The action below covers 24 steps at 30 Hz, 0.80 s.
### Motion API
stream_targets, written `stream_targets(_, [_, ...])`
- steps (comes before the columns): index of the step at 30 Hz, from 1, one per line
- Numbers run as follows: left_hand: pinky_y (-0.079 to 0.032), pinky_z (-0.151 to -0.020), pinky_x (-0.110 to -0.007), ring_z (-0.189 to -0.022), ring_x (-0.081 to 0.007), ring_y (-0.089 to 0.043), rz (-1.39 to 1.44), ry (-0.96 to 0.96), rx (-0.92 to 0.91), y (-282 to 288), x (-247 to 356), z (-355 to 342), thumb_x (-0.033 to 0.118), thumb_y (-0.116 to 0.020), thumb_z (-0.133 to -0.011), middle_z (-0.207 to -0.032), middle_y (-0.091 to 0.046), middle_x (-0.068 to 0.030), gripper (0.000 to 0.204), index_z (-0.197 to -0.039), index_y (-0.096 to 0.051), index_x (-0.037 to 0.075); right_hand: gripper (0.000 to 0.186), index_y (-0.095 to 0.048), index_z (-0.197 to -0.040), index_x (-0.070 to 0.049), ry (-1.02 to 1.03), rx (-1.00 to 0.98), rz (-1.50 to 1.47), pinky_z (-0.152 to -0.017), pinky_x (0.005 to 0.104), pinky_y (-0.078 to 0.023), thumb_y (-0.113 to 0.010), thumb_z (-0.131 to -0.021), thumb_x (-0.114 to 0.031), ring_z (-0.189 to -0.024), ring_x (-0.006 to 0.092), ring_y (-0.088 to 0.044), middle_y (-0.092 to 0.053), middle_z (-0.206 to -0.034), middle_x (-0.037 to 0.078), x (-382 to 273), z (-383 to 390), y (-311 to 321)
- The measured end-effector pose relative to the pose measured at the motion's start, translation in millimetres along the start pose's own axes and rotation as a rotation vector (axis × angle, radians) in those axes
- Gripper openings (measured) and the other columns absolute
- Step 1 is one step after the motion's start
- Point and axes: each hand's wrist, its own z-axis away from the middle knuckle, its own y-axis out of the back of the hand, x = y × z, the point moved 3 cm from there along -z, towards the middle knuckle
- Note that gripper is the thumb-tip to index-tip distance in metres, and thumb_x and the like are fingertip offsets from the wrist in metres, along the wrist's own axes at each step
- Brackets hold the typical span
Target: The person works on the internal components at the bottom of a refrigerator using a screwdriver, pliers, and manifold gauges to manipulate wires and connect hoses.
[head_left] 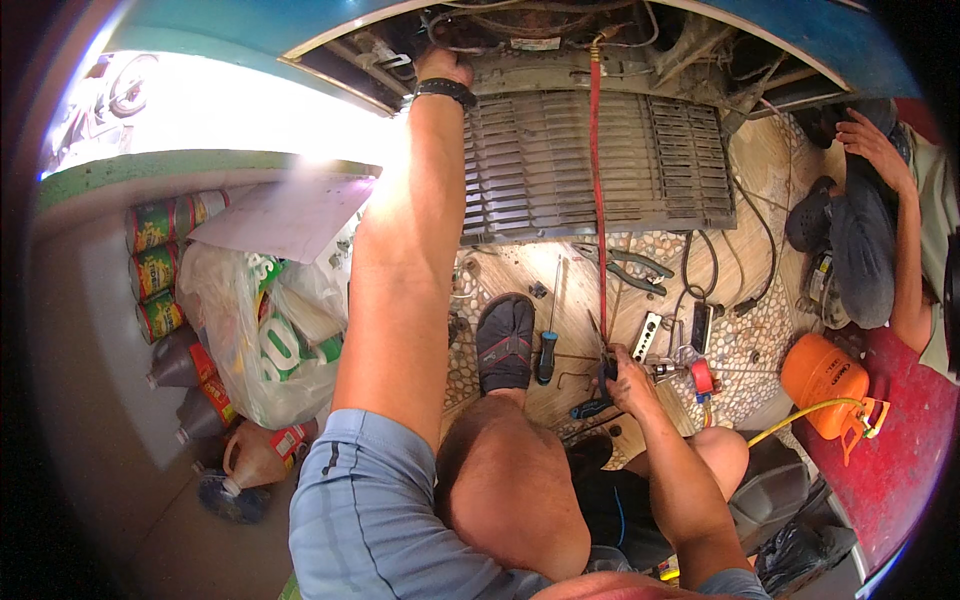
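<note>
My left hand [443,66] reaches up into the dark opening at the bottom of a blue cabinet [240,22], beside thin tubing. Its fingertips are lost in shadow, so its grip is hidden. Lower down, my right hand [630,385] is closed around a dark-handled tool [606,368] with a narrow pointed metal tip; its exact kind is unclear. A red hose [597,180] hangs from a brass fitting inside the opening and runs down close to this tool. Between my arms stands a dusty slatted grille [560,165].
Pliers [635,270], a blue-handled screwdriver [547,350] and a white power strip [647,338] lie on the pebbled floor. An orange gas canister [823,385] with a yellow hose stands right, near another person's hand [875,150]. Plastic bags [265,345] and bottles line the left.
</note>
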Motion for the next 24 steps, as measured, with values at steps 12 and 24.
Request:
stream_targets(12, [-0.040,-0.107,-0.034,-0.135,-0.0274,-0.041,-0.163,0.053,-0.341,22,66,10,0.029,-0.064,-0.078,-0.148,-0.042,-0.0074,0.071,-0.144,-0.041,0.021,0.057,-0.043,-0.132,-0.008,0.082,0.110,0.138,-0.076,0.0395,-0.052,-0.064,-0.080,0.001,-0.090,0.0327,-0.067,-0.069,-0.097,0.018,18,-2,3])
stream_targets(24, [-0.044,-0.101,-0.041,-0.124,-0.0272,-0.054,-0.309,0.068,-0.539,41,88,5,0.030,-0.067,-0.075,-0.135,-0.056,-0.0080,0.054,-0.128,-0.061,0.023,0.038,-0.045,-0.126,-0.012,0.152,0.124,-0.176,-0.059,0.0406,-0.046,-0.051,-0.093,-0.027,-0.074,0.0350,-0.060,-0.066,-0.097,0.022,103,-54,-41])
